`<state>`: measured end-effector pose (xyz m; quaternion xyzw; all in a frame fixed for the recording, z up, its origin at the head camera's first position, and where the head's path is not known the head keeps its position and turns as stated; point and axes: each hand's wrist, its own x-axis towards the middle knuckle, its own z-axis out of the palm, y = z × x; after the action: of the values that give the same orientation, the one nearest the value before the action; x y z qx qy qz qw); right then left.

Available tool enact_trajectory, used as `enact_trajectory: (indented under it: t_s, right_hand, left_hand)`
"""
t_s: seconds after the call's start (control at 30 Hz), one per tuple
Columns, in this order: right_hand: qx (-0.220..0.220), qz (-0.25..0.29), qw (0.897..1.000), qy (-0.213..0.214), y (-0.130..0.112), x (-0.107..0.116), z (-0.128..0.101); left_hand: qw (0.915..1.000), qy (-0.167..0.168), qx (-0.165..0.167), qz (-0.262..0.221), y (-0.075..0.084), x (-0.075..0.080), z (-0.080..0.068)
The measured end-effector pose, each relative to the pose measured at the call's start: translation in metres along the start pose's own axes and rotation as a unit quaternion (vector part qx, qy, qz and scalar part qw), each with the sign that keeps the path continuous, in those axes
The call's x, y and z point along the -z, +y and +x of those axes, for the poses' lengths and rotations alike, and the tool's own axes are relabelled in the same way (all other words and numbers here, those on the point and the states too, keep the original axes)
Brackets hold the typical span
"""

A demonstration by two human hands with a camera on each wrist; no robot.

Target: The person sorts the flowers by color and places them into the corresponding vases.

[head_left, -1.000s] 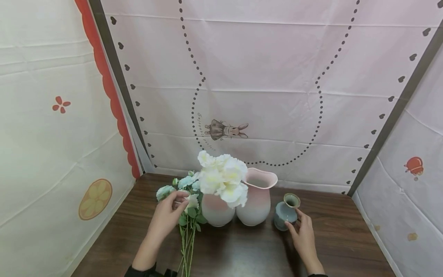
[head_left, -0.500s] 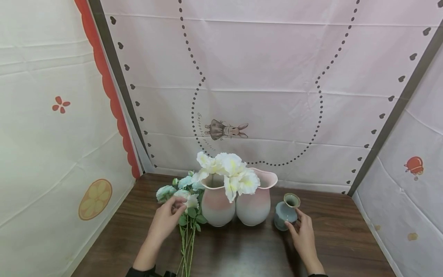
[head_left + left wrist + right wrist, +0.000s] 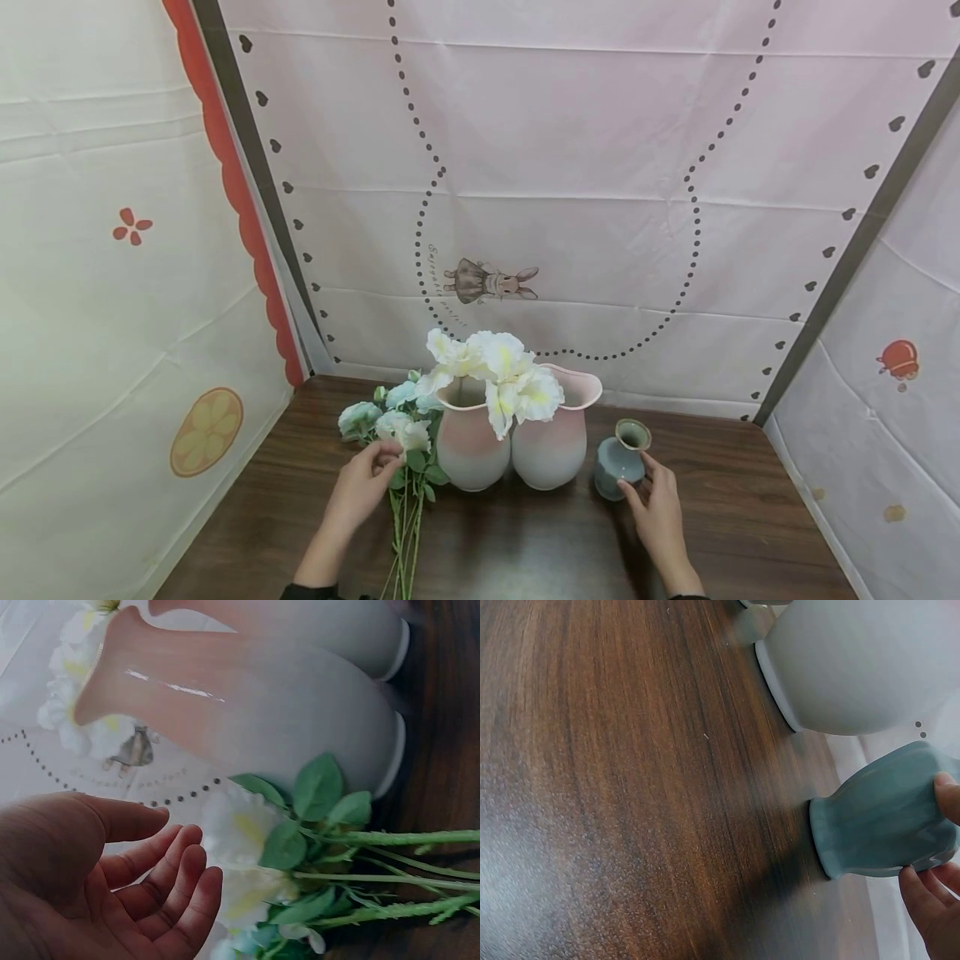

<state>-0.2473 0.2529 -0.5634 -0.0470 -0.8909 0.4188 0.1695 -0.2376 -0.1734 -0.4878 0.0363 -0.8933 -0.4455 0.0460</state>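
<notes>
White flowers [image 3: 491,371] are already set in the left pink vase [image 3: 467,442], which stands on the dark worktop [image 3: 525,542] and touches a second pink vase [image 3: 555,437] just to its right. That second vase is seen with nothing in it, as far as can be told. A bunch of pale blue and white flowers [image 3: 390,417] is laid flat on the worktop beside the left vase, with the green stems [image 3: 403,533] pointed toward the person. The left hand [image 3: 362,487] is placed at this bunch; in the left wrist view its fingers [image 3: 176,889] are spread loosely next to the blooms, and nothing is gripped. The right hand [image 3: 656,508] is rested against the small blue vase [image 3: 621,458], and only the fingertips [image 3: 930,900] are touched to its side, so it is steadied and not lifted. One bunch seems to be done; the bunch on the worktop is judged to be left, and the small blue vase looks empty too.
</notes>
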Motion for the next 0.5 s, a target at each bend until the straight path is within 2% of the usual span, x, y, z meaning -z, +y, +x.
enact_trajectory:
  t_s: [0.5]
  right_hand:
    - [-0.007, 0.000, 1.000, -0.003, -0.001, 0.000, -0.001]
  left_hand:
    - [0.9996, -0.007, 0.013, -0.023, -0.019, -0.014, -0.002]
